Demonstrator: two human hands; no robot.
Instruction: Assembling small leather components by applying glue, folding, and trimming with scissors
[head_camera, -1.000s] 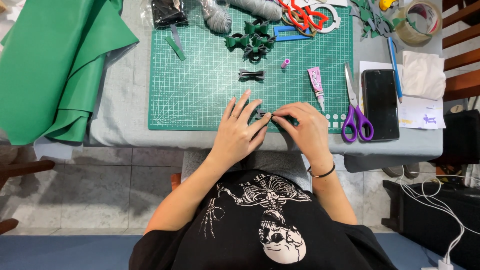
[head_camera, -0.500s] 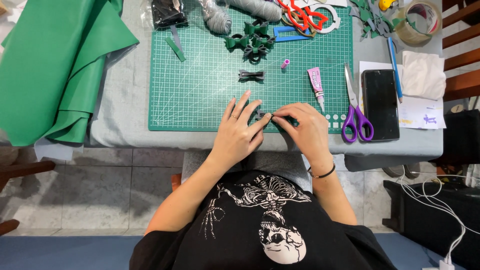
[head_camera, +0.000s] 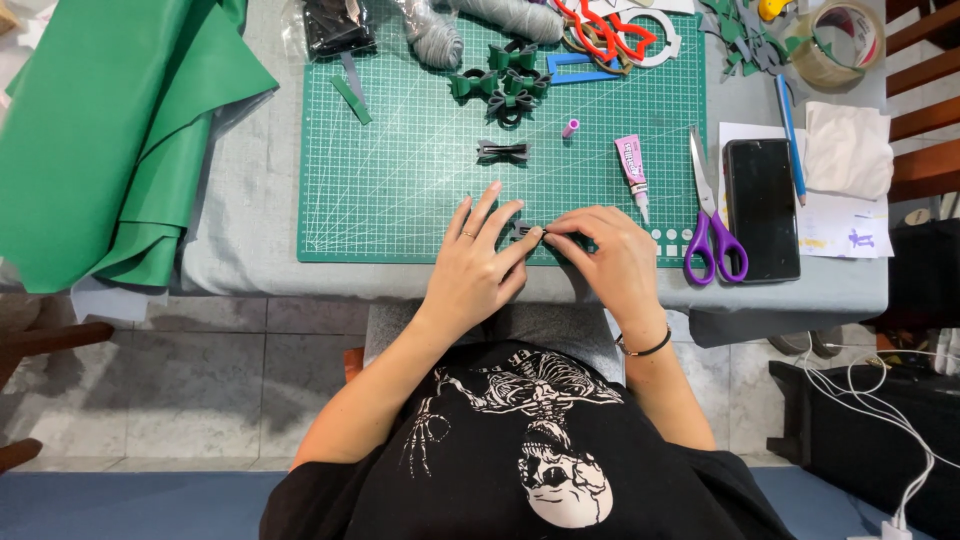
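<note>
Pinching a small dark foam piece (head_camera: 524, 232), both hands (head_camera: 540, 260) hold it lengthwise along the mat's (head_camera: 400, 200) near edge.

You have soft, even daylight over the bench (head_camera: 250, 250), bright enough to show all colours clearly. Shadows are weak; only a faint one lies under your hands on the green cutting mat (head_camera: 400, 190). The black phone (head_camera: 761, 205) shows mild glare. The picture is sharp, with slight wide-angle bending at the edges
</note>
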